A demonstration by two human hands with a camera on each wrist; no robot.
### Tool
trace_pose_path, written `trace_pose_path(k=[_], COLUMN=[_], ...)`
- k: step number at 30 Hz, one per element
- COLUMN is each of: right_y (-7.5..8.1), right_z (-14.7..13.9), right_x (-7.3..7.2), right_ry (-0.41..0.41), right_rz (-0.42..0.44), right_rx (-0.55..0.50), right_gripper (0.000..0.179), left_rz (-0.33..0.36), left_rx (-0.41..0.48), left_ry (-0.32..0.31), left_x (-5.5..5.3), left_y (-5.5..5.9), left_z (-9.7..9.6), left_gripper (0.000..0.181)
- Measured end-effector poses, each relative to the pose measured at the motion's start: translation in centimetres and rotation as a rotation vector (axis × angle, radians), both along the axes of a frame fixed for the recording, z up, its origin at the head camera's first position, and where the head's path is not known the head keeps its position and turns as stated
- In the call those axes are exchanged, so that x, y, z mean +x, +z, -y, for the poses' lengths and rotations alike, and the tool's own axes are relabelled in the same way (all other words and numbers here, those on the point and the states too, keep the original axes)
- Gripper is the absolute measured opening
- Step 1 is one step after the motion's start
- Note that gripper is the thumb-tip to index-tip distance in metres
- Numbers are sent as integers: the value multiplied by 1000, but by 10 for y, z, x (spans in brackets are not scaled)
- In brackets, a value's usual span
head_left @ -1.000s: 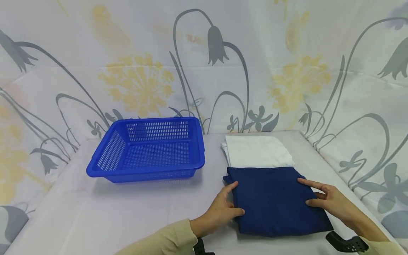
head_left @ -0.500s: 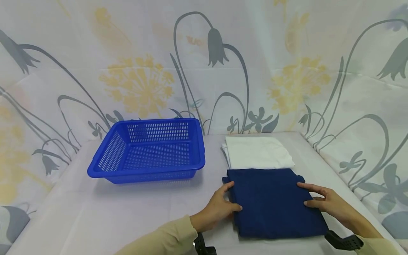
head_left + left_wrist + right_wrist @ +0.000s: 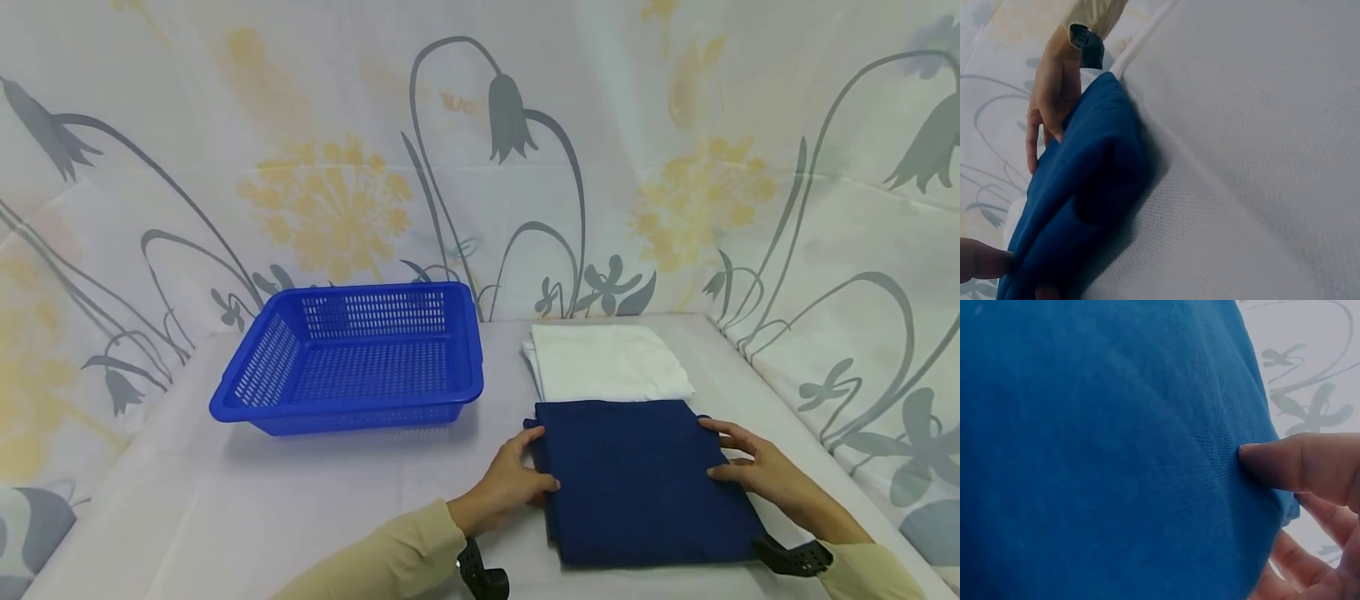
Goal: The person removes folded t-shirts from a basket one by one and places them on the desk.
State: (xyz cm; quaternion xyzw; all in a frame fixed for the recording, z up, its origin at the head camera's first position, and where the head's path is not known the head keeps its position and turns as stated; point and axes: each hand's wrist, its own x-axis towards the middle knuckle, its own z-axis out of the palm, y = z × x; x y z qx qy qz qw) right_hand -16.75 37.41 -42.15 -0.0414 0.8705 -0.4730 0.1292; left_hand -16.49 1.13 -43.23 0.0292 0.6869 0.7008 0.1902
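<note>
A folded navy cloth [image 3: 645,483] lies flat at the near right, in front of a folded white cloth [image 3: 611,362]. My left hand [image 3: 506,485] pinches its left edge, thumb on the fabric and some fingers out of sight. On the opposite edge my right hand [image 3: 772,479] holds the cloth between thumb and fingers. Up close in the right wrist view, the thumb [image 3: 1300,464] presses on the top surface while the other fingers sit behind the edge. Layered folds of the navy cloth [image 3: 1097,150] show in the left wrist view.
A blue perforated plastic basket [image 3: 375,367] with nothing in it stands to the left on the white table cover [image 3: 322,508]. A flower-printed curtain [image 3: 330,208] rises behind and along both sides.
Both hands have shifted slightly left. The navy cloth's right edge has moved left and its outline looks squarer. Basket and white cloth sit slightly lower in view, as the whole scene does.
</note>
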Motion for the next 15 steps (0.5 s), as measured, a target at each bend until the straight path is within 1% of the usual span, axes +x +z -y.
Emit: trace_pose_path(k=[1, 3, 5, 7, 8, 10, 12, 13, 14, 15], right_y=[0, 2, 5, 11, 14, 22, 30, 34, 38, 42], right_z=[0, 0, 1, 2, 2, 2, 1, 0, -1, -2], right_x=[0, 0, 0, 1, 1, 0, -2, -3, -4, -6], right_ry=[8, 16, 19, 8, -6, -40, -75, -95, -109, -120], right_rz=[-6, -20, -57, -121, -167, -284, -415, -480, -545, -612], right_rx=[-3, 18, 67, 144, 188, 271, 337, 361, 374, 392], right_gripper=[79, 77, 72, 65, 61, 52, 45, 42, 40, 39], left_rz=[1, -19, -67, -123, -157, -227, -308, -362, -431, -506], left_rx=[7, 17, -1, -44, -74, -146, -202, -225, -245, -267], left_ry=[-3, -12, -21, -31, -42, -83, -149, -181, -213, -230], left_x=[0, 0, 0, 0, 0, -1, -3, -4, -5, -7], left_y=[0, 0, 2, 6, 10, 19, 30, 36, 42, 48], left_z=[1, 4, 10, 17, 22, 34, 47, 54, 62, 70], left_gripper=[79, 77, 73, 65, 61, 52, 41, 36, 31, 26])
